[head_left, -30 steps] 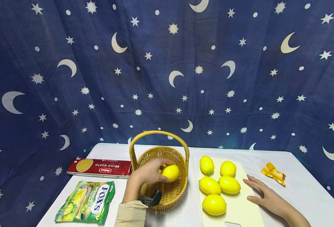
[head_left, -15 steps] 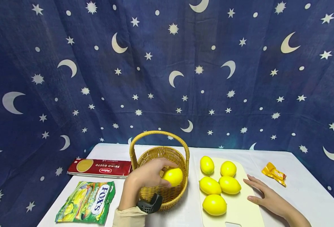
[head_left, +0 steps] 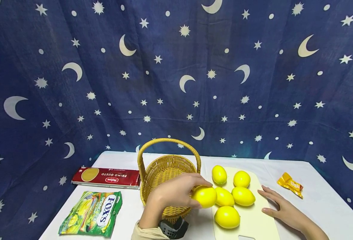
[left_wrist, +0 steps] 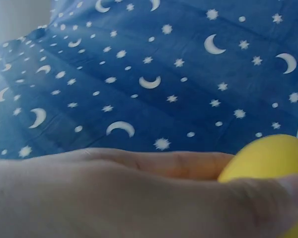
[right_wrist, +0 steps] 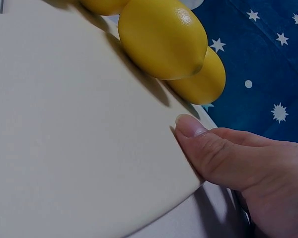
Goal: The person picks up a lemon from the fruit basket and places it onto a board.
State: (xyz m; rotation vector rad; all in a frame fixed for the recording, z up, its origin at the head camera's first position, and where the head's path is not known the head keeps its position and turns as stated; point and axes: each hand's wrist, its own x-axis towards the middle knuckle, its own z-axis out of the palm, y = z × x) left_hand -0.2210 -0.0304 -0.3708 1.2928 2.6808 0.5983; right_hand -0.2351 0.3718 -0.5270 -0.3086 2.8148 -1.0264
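My left hand grips a yellow lemon between thumb and fingers, in the gap between the wicker basket and the cream cutting board. In the left wrist view, the thumb lies across this lemon. Several more lemons rest on the board, among them one at its far left and one nearest me. The held lemon overlaps one of them in the head view. My right hand rests at the board's right edge with fingers spread. The right wrist view shows its thumb touching the board.
A red spaghetti pack lies left of the basket. In front of it is a green Fox's candy bag. A small orange wrapped packet lies right of the board. A blue moon-and-star curtain hangs behind the white table.
My left hand has brought the lemon out of the basket, moving right and toward the board. My right hand has stayed in place, and the other lemons have not moved.
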